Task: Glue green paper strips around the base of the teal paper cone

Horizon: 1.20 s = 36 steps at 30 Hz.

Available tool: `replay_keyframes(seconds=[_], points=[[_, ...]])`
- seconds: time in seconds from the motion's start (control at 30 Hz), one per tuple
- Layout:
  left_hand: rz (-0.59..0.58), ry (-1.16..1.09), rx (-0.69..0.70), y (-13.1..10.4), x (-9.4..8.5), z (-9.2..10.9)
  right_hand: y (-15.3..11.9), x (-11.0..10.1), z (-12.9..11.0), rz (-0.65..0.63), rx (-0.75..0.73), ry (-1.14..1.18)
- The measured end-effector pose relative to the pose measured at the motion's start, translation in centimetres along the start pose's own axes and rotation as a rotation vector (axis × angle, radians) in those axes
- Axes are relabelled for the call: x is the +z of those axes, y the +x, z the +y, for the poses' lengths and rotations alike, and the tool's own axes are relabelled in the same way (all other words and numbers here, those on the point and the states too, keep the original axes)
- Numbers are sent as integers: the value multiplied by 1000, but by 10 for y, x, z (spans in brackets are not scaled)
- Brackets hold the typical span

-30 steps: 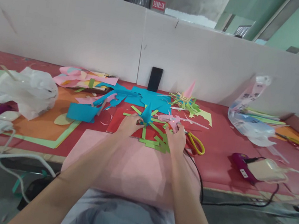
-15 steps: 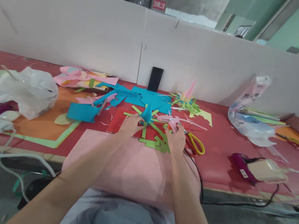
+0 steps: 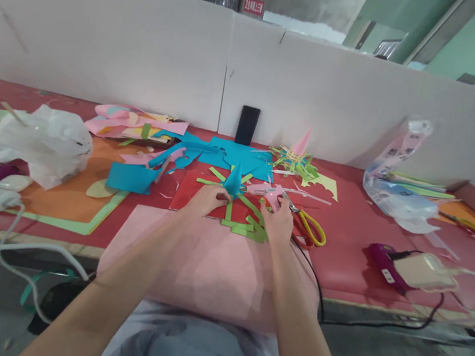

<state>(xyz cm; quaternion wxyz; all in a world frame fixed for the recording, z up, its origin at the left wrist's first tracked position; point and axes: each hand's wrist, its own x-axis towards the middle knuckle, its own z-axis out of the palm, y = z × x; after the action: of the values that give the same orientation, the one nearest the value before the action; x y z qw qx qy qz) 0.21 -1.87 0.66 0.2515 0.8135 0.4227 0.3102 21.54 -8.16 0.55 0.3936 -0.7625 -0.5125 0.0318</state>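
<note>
A blue paper cone (image 3: 233, 181) stands upright on a red board (image 3: 183, 193), with green paper strips (image 3: 251, 206) spreading out around its base. Close to the cone's left side is my left hand (image 3: 208, 200), its fingers curled together at the base; what they pinch, if anything, is too small to make out. My right hand (image 3: 278, 220) grips a pink glue gun (image 3: 272, 193), whose nozzle points left toward the cone's base. Loose green strips lie in front of the cone. Yellow-handled scissors (image 3: 311, 227) rest just right of my right hand.
A pink paper cone with woven strips (image 3: 299, 152) stands behind. Blue paper scraps (image 3: 131, 178) and a white plastic bag (image 3: 45, 141) lie left. A black phone (image 3: 247, 125) leans on the partition. A power strip (image 3: 389, 268) and a black cord (image 3: 315, 280) are at right.
My left hand has shifted slightly down, its fingers a little lower beside the cone. The glue gun in my right hand stays almost where it was, nozzle at the cone's base.
</note>
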Motion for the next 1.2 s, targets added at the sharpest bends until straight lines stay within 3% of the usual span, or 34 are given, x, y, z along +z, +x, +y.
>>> replay_keyframes(seconds=[0.2,0.47,1.2], points=[[-70,-149,-116,-1,-6,-2,1,12,3,-15,-134,-36],[-89,-226,-135,-2,-7,-7,1,14,4,-31,-222,-133],[-99,-211,-144,-2,-9,-2,1,14,6,-16,-272,-122]])
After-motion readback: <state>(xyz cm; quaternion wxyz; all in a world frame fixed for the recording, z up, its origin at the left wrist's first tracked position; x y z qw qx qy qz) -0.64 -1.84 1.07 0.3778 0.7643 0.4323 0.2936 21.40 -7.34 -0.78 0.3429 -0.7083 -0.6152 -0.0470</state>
